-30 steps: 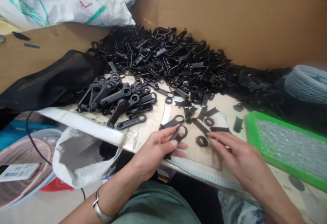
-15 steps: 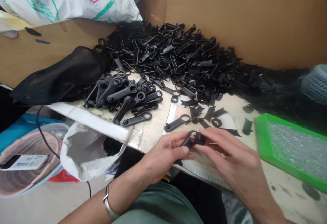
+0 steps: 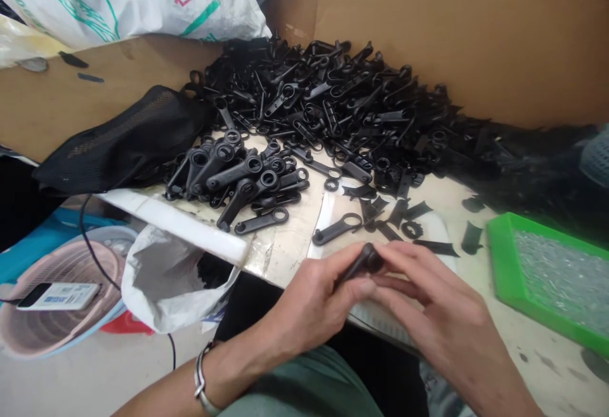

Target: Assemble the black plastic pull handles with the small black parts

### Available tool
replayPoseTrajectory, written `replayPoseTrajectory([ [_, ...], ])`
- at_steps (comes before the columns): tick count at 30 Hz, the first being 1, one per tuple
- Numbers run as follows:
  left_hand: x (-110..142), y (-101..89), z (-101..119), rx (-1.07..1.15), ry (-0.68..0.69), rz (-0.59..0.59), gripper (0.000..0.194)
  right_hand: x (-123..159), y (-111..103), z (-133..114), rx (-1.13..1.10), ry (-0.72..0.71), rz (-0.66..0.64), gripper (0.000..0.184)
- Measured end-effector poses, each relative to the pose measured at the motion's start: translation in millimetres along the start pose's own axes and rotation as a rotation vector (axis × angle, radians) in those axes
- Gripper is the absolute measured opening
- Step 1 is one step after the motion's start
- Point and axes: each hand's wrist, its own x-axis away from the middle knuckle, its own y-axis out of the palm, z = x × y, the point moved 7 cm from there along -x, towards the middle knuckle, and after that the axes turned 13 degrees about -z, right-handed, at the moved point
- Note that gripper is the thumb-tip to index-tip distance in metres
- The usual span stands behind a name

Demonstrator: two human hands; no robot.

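Observation:
In front of my body, my left hand (image 3: 323, 287) is closed around a black plastic lever (image 3: 358, 267), its thumb along the near side. My right hand (image 3: 428, 290) pinches at the round end of the same lever, fingertips touching it. Those fingers hide part of that end, so I cannot tell whether a separate small piece sits in it. Just beyond my hands lies a loose lever with a ring end (image 3: 337, 228), beside a toothed black ring (image 3: 412, 230) and several curved black plates (image 3: 435, 247).
A heap of black plastic parts (image 3: 333, 96) fills the back. A smaller pile of levers (image 3: 238, 176) lies left of centre. At the right stands a green tray (image 3: 504, 271) of small clear pieces. A white bag (image 3: 157, 277) and pink basket (image 3: 28, 334) are lower left.
My hands have drawn closer together, and the lever has turned in them, so its ring opening no longer shows. The view has shifted slightly.

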Motion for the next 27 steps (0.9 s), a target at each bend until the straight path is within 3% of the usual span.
replayPoseTrajectory([
  [3,6,-3.9,-11,-0.045,-0.107,0.067,0.033,9,5,18,-0.191,0.110,-0.041,0.032],
  [5,9,1.9,-16,-0.004,-0.153,-0.005,0.033,13,7,28,-0.262,0.189,-0.048,0.034],
  [7,11,9.2,-14,-0.003,-0.154,-0.096,0.035,13,13,29,-0.325,0.231,-0.151,0.033],
  [10,14,14.6,-11,-0.059,-0.162,-0.144,0.040,8,23,19,-0.392,0.225,-0.312,0.031],
  [17,14,8.0,-6,-0.310,-0.136,-0.067,0.045,-9,28,6,-0.388,0.229,-0.329,0.037],
  [21,17,2.6,-13,-0.168,-0.114,-0.083,0.047,-13,30,9,-0.386,0.189,-0.380,0.034],
  [23,18,-1.8,-17,-0.111,-0.100,-0.060,0.053,-13,28,11,-0.324,0.159,-0.309,0.031],
  [27,18,-7.8,-16,-0.179,-0.040,0.020,0.051,-5,14,4,-0.030,0.104,0.068,0.027],
])
